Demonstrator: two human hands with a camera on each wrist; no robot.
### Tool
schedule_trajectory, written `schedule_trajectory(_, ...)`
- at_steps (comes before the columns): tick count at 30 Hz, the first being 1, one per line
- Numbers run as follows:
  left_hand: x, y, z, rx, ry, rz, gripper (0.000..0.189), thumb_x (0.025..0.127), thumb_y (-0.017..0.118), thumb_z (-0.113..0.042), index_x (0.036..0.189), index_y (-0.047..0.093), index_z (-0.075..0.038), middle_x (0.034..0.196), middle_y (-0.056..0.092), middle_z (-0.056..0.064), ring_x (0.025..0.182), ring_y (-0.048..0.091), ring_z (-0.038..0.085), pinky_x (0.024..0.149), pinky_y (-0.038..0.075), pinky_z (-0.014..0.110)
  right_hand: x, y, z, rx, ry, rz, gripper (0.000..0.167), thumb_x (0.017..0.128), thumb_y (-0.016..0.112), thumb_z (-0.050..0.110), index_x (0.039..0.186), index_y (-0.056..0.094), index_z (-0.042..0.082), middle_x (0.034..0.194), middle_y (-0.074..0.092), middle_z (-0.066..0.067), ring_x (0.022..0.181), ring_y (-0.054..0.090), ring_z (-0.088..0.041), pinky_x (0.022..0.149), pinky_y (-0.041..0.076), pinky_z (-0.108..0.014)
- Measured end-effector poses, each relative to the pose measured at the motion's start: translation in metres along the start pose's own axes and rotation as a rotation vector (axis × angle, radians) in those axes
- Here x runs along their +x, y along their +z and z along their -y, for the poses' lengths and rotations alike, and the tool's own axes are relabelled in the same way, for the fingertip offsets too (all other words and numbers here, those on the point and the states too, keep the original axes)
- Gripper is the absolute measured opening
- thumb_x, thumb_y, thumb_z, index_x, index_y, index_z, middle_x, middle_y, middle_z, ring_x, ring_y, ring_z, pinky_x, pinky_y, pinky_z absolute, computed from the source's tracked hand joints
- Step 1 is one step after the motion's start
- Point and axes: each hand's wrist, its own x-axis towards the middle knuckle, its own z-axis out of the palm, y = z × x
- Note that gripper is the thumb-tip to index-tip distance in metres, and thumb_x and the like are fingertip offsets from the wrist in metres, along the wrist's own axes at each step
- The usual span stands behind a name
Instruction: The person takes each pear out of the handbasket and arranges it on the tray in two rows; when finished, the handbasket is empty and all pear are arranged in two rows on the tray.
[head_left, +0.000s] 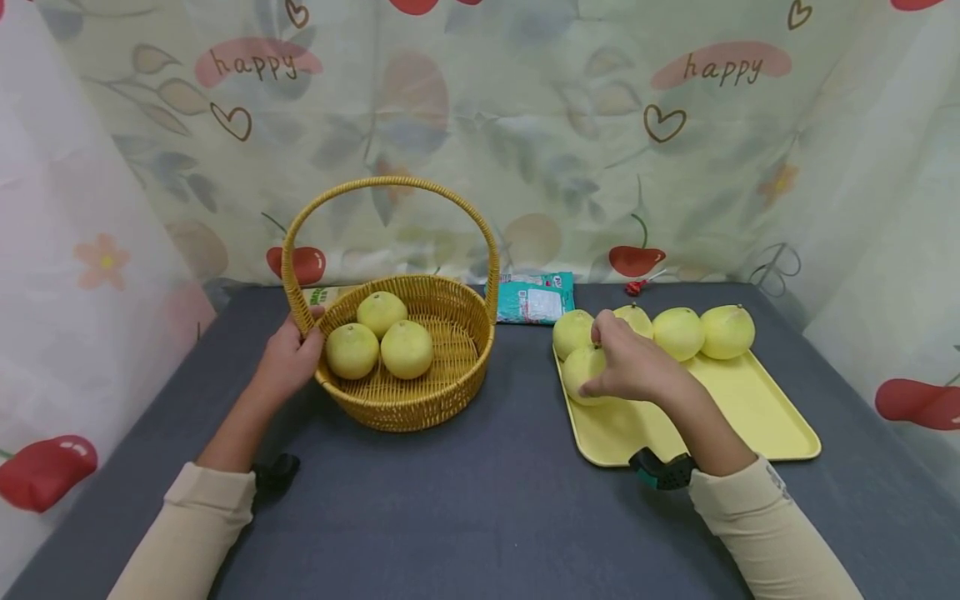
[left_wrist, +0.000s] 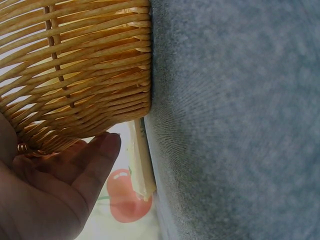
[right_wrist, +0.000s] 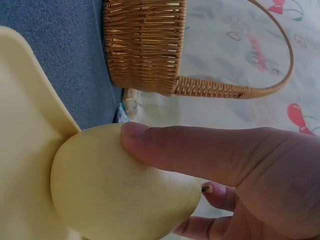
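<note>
My left hand (head_left: 291, 358) holds the left side of a woven wicker basket (head_left: 408, 417), at the rim where the tall handle (head_left: 390, 182) begins. In the left wrist view, the thumb lies outside against the wicker wall. Three pale yellow pears (head_left: 407, 350) sit in the left part of the basket. At the left side of a yellow tray (head_left: 738, 408), my right hand (head_left: 633, 360) grips a pear (right_wrist: 120, 185), thumb on one side and fingers on the other. This pear appears still against the tray. More pears (head_left: 678, 333) line the tray's back edge.
Behind the basket and tray lie a teal packet (head_left: 536, 297) and a red-wrapped lollipop (head_left: 636, 287). A pale package (head_left: 322, 296) is partly hidden behind the basket. Dark grey cloth (head_left: 465, 500) covers the table, and a printed curtain (head_left: 480, 125) hangs at the back.
</note>
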Motion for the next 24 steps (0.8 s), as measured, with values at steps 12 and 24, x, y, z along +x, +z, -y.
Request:
schedule_trajectory(12,-0.001,-0.001,0.0,0.004,-0.003,-0.006,0.052,0.104,0.033,-0.017,0.151,0.035,0.004,0.137,0.049,0.033,0.093,0.051,0.035,0.071,0.041,0.042,0.002,-0.002,-0.01,0.048,-0.054,0.032,0.062,0.07,0.093,0.02,0.101,0.041,0.002,0.091,0.044,-0.012,0.081,0.044,-0.027,0.07,0.039,-0.039)
schedule_trajectory(24,0.001,0.0,0.0,0.01,-0.004,0.002,0.052,0.104,0.032,-0.018,0.151,0.035,0.004,0.138,0.049,0.032,0.09,0.05,0.034,0.068,0.04,0.04,-0.002,-0.01,-0.012,0.084,-0.06,0.075,0.06,0.076,0.089,0.021,0.112,0.046,-0.002,0.111,0.053,-0.022,0.102,0.05,-0.035,0.086,0.043,-0.048)
